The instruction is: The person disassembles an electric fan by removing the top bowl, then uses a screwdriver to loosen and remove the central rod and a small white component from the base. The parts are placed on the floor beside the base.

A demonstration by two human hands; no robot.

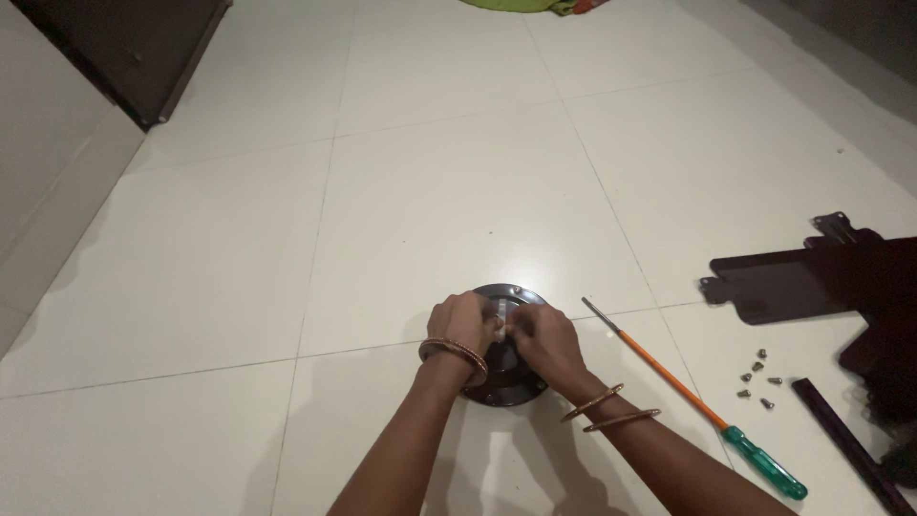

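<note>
Item: round dark metal plate [521, 390], flat on the pale tiled floor [430, 191], lay directly beneath both hands, which covered most of its middle.

Left hand [461, 326]: curled, fingers bent inward, pressed together around a small pale cylindrical piece [500, 315] that stood at the plate's centre. Bangles at the wrist.

Right hand [544, 342]: likewise curled, fingertips pinched on the same pale piece from the opposite side, touching the left hand's fingers. Two bangles [611, 409] at the wrist.

Nearby, to the right of the right hand: a screwdriver [702, 406] with orange shaft and green handle, lying on the floor just beside the plate, tip nearest the plate, handle toward the person.

Farther right of the right hand: a small cluster of loose screws [759, 377] on the tile.

Beyond the screws, well apart from the hands: dark flat blades and brackets [793, 282], partly cut off by the frame edge; their exact kind could not be told.
</note>
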